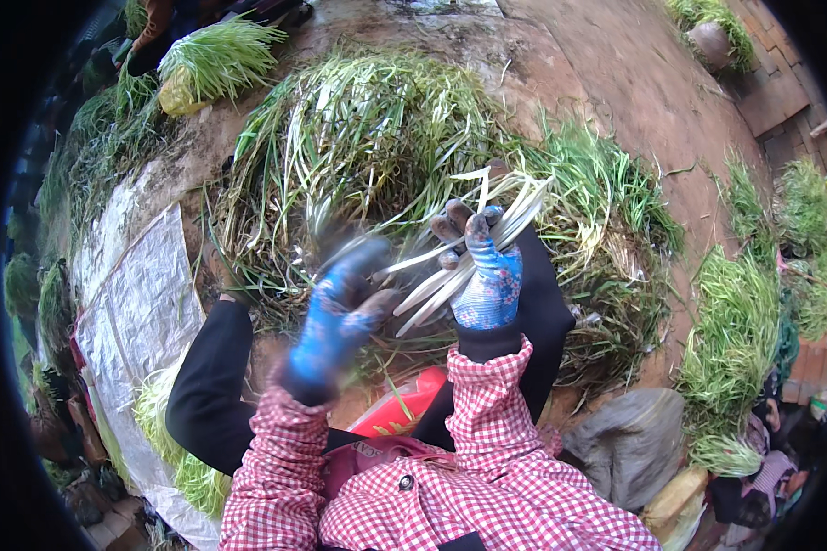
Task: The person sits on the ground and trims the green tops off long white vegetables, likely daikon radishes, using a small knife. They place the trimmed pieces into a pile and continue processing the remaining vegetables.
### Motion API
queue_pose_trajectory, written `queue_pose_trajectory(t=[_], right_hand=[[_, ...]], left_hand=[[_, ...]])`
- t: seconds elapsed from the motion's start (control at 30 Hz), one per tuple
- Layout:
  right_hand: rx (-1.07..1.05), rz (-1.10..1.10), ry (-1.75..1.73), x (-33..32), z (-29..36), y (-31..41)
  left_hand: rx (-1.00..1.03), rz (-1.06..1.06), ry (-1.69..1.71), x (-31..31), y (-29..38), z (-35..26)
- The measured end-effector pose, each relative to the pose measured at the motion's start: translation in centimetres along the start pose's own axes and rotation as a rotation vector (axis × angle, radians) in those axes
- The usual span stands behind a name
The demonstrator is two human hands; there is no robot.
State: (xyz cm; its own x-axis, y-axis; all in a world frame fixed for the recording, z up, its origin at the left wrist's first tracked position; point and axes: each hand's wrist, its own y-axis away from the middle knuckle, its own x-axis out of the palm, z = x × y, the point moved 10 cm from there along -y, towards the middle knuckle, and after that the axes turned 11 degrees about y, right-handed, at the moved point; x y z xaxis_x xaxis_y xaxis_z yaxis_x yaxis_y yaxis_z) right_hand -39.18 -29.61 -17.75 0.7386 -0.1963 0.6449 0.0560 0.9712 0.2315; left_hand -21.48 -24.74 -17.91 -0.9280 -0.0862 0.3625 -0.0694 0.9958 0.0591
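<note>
My right hand (pixel 488 282), in a blue flowered glove with dark soiled fingertips, grips a small bunch of pale, whitish leafy stalks (pixel 525 206). Their cut or root ends stick out towards my left hand (pixel 344 310). That hand wears a matching glove and is blurred by motion; its thumb stands apart from the fingers, and whether it pinches a strand cannot be told. Beyond both hands lies a large tangled heap of green and yellowed leafy stalks (pixel 379 131), with a fresher green pile (pixel 593 172) to its right.
A white woven sheet (pixel 145 310) covers ground on the left. Bundled greens (pixel 224 58) lie at upper left, and long green bundles (pixel 730 337) at right. Near my legs are a red plastic bag (pixel 406 403) and a grey sack (pixel 627 441). Another person's arm (pixel 153 27) shows at upper left.
</note>
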Motion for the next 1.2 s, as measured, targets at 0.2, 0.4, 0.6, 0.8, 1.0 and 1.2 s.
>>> queue_pose_trajectory(t=[0.2, 0.4, 0.6, 0.8, 1.0, 1.2], right_hand=[[-0.08, -0.116, 0.184, -0.6, 0.1, -0.8], [-0.143, -0.111, 0.056, -3.0, 1.0, -1.3], [0.129, -0.041, -0.417, -4.2, -1.7, -2.6], [0.114, 0.259, -0.874, -4.8, 8.3, -1.6], [-0.139, 0.42, -0.902, -7.5, 17.3, 0.0], [-0.142, 0.346, -0.86, -13.6, 16.3, -0.6]], left_hand=[[0.281, 0.019, -0.591, 3.7, 1.9, -1.5], [0.447, -0.012, -0.818, 2.3, -0.3, -1.0], [0.094, 0.103, -1.636, -0.8, -3.6, 9.3], [0.156, -0.038, -0.983, -4.1, -6.2, 6.7], [0.354, -0.072, -0.076, -6.1, -8.6, -7.7], [0.003, -0.046, -0.097, -10.6, -8.6, -4.2]])
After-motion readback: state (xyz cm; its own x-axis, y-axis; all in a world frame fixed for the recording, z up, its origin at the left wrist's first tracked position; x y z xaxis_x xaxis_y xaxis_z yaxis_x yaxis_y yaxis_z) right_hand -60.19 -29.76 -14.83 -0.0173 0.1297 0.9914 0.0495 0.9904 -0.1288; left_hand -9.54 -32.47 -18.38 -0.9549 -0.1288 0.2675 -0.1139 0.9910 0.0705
